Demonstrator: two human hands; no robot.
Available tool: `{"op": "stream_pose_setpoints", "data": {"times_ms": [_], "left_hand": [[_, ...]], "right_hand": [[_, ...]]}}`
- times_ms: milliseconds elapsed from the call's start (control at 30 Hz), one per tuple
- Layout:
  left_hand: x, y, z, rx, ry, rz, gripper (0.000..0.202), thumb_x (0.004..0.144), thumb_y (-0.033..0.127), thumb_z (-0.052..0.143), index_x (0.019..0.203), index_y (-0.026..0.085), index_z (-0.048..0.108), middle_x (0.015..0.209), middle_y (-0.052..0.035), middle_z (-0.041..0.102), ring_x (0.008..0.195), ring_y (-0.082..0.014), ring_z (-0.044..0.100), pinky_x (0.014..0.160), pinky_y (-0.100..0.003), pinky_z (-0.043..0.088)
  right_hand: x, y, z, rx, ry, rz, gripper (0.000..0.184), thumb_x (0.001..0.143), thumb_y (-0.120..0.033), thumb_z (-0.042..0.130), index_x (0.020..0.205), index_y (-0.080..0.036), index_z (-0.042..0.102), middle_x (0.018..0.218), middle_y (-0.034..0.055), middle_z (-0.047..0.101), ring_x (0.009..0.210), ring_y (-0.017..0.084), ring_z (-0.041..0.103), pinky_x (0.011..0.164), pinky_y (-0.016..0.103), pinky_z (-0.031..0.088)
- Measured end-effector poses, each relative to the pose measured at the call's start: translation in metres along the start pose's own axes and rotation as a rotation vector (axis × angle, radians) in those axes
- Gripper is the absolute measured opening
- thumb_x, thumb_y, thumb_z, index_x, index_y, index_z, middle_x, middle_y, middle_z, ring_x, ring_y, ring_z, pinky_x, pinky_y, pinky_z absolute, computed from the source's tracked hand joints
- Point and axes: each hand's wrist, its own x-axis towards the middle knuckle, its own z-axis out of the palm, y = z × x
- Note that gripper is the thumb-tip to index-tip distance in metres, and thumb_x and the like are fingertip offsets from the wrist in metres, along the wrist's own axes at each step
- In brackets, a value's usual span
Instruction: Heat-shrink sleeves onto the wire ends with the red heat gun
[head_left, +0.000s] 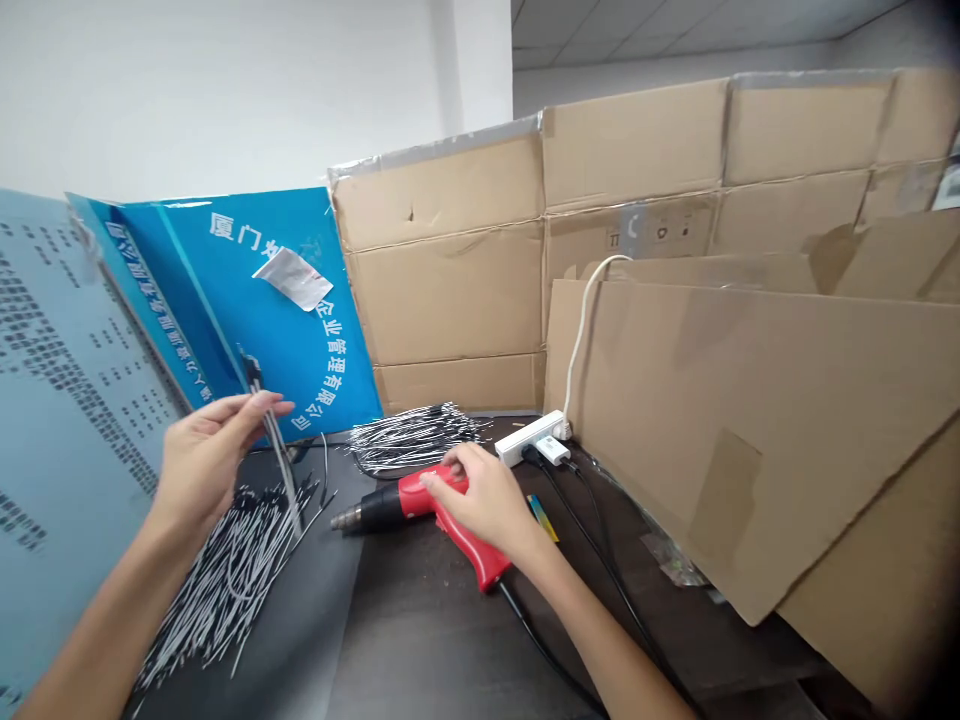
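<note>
My left hand [206,460] is raised at the left and pinches a thin bunch of white-sheathed wires [276,448] with dark tips. Below it lies a loose pile of similar wires [225,585] on a dark grey sheet [300,620]. My right hand [484,497] lies over a red and black heat gun [450,525], its fingers wrapped on the red body. The gun's black nozzle [360,517] points left, toward the pile. A second bundle of wires [411,437] lies behind the gun, beyond my right hand.
A white power strip [529,437] stands behind my right hand, with black cords and a white cord running from it. Blue printed boards [262,300] stand at the left. Large cardboard sheets [712,430] lean along the back and right of the dark table [420,640].
</note>
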Motion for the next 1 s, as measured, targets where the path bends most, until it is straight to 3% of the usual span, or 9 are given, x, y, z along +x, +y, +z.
{"op": "stream_pose_setpoints", "data": {"times_ms": [100,200,367,433,567,767,833,900,1000], "left_hand": [[-0.04,0.009,0.049,-0.22,-0.228,-0.116,0.047,0.071,0.055,0.08,0.096,0.015,0.074,0.094,-0.0082,0.078,0.101,-0.0307,0.07,0.086,-0.039,0.058],[-0.077,0.002,0.099,-0.389,-0.39,-0.272,0.043,0.072,0.05,0.082,0.094,0.015,0.075,0.095,-0.0109,0.078,0.096,-0.0285,0.071,0.082,-0.035,0.058],[-0.098,-0.009,0.147,-0.6,-0.446,-0.393,0.036,0.076,0.046,0.08,0.098,0.018,0.074,0.102,-0.01,0.077,0.085,-0.0202,0.072,0.069,-0.024,0.056],[-0.099,-0.012,0.154,-0.619,-0.448,-0.413,0.035,0.077,0.046,0.079,0.099,0.02,0.074,0.1,-0.0083,0.077,0.069,-0.0141,0.069,0.053,-0.019,0.049],[-0.105,-0.015,0.159,-0.618,-0.496,-0.442,0.036,0.079,0.052,0.074,0.099,0.022,0.073,0.077,-0.0029,0.075,0.035,-0.0063,0.044,0.032,-0.019,0.033],[-0.107,-0.016,0.156,-0.692,-0.594,-0.367,0.037,0.08,0.054,0.073,0.098,0.021,0.073,0.062,-0.0013,0.067,0.035,-0.0117,0.05,0.033,-0.024,0.042],[-0.101,-0.015,0.152,-0.672,-0.607,-0.346,0.036,0.081,0.051,0.074,0.1,0.02,0.074,0.076,-0.0062,0.073,0.045,-0.0145,0.06,0.041,-0.025,0.049],[-0.094,-0.014,0.148,-0.672,-0.588,-0.317,0.034,0.081,0.046,0.076,0.101,0.018,0.075,0.095,-0.0114,0.076,0.069,-0.019,0.07,0.063,-0.028,0.058],[-0.083,-0.011,0.143,-0.725,-0.54,-0.277,0.037,0.084,0.044,0.074,0.109,0.017,0.075,0.109,-0.0135,0.075,0.1,-0.0244,0.071,0.095,-0.035,0.054]], "right_hand": [[-0.006,-0.008,0.015,0.55,-0.095,-0.081,0.042,0.093,-0.055,0.058,0.119,-0.023,0.062,0.113,0.0065,0.068,0.105,0.023,0.065,0.092,0.035,0.05],[-0.007,-0.007,0.032,0.929,-0.158,0.003,0.038,0.098,-0.053,0.05,0.12,-0.023,0.06,0.109,0.0059,0.068,0.096,0.021,0.068,0.085,0.036,0.055],[0.002,0.005,0.042,0.958,0.065,0.034,0.031,0.097,-0.051,0.054,0.107,-0.023,0.06,0.099,0.0028,0.066,0.09,0.019,0.065,0.084,0.033,0.054],[0.006,0.009,0.041,0.909,0.057,0.016,0.03,0.098,-0.05,0.052,0.1,-0.022,0.061,0.095,0.0021,0.066,0.087,0.018,0.065,0.085,0.032,0.053],[0.008,0.015,0.041,0.838,-0.023,0.082,0.035,0.097,-0.056,0.05,0.09,-0.022,0.058,0.071,-0.0021,0.062,0.059,0.015,0.06,0.057,0.026,0.05],[0.006,0.016,0.044,0.767,-0.048,0.094,0.039,0.098,-0.059,0.046,0.09,-0.022,0.054,0.059,-0.0067,0.052,0.04,0.009,0.046,0.041,0.021,0.034],[0.005,0.015,0.044,0.779,-0.052,0.106,0.038,0.098,-0.059,0.046,0.089,-0.022,0.053,0.058,-0.0074,0.051,0.038,0.008,0.043,0.04,0.02,0.032],[0.004,0.014,0.045,0.781,-0.045,0.112,0.039,0.098,-0.059,0.047,0.085,-0.023,0.051,0.058,-0.0075,0.051,0.038,0.008,0.041,0.04,0.02,0.031],[0.003,0.013,0.045,0.767,-0.055,0.103,0.04,0.098,-0.059,0.047,0.08,-0.023,0.048,0.058,-0.007,0.051,0.039,0.008,0.04,0.042,0.021,0.032]]}}
